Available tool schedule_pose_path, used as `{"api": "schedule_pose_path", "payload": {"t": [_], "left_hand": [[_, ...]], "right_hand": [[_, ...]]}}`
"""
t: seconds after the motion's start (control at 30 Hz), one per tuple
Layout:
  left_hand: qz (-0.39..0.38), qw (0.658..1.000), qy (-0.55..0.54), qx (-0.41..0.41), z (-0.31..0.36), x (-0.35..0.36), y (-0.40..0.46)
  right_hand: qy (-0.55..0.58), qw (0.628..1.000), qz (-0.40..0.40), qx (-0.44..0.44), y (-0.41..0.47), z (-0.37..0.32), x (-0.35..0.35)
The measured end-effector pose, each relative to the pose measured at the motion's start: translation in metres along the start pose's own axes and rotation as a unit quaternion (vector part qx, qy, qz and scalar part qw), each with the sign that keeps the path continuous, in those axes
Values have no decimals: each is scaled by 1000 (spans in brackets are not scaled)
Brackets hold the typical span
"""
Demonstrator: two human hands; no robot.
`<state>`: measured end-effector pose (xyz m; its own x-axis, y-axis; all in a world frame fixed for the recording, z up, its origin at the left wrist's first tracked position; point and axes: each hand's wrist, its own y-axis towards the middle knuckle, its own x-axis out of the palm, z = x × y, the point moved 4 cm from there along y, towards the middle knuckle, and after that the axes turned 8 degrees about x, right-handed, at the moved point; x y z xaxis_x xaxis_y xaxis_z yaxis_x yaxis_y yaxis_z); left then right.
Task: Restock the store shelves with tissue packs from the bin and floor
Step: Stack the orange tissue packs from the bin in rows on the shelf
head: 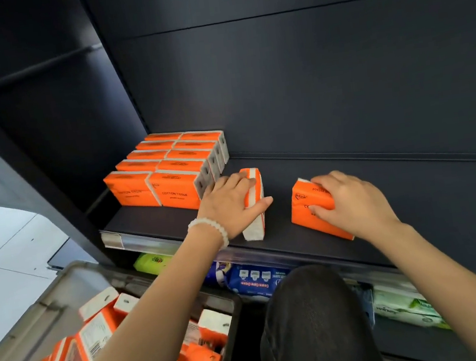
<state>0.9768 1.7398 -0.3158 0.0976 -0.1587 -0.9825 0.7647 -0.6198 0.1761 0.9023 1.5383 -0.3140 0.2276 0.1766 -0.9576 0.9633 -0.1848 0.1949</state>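
Two rows of orange tissue packs (167, 170) stand at the left end of the dark shelf (366, 195). My left hand (230, 202) grips an orange and white tissue pack (256, 208) standing on edge just right of those rows. My right hand (348, 200) holds a second orange pack (311, 210) tilted on the shelf further right. A grey bin (65, 292) at lower left holds several more orange packs (99, 329).
The lower shelf carries a green pack (151, 263), blue packs (254, 279) and green-white packs (408, 309). My dark-clothed knee (309, 320) is in front of it. Light floor tiles (4, 251) lie to the left. The shelf's back panel (307, 68) is bare.
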Motion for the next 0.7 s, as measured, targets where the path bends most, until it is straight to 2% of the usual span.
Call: {"api": "schedule_pose_path", "payload": {"t": [0.1, 0.4, 0.53, 0.63, 0.7], "left_hand": [[6, 999, 23, -37, 7, 0, 2], [10, 993, 105, -48, 14, -3, 10], [-3, 983, 165, -86, 25, 1, 22], [10, 978, 156, -135, 34, 6, 33], [27, 982, 133, -133, 35, 11, 43]], "right_hand": [[3, 1000, 0, 2, -1, 0, 0], [-7, 1000, -1, 16, 1, 10, -6], [-19, 999, 1, 26, 2, 22, -9], [-7, 1000, -14, 18, 1, 28, -10], [4, 1000, -27, 6, 0, 31, -12]]}}
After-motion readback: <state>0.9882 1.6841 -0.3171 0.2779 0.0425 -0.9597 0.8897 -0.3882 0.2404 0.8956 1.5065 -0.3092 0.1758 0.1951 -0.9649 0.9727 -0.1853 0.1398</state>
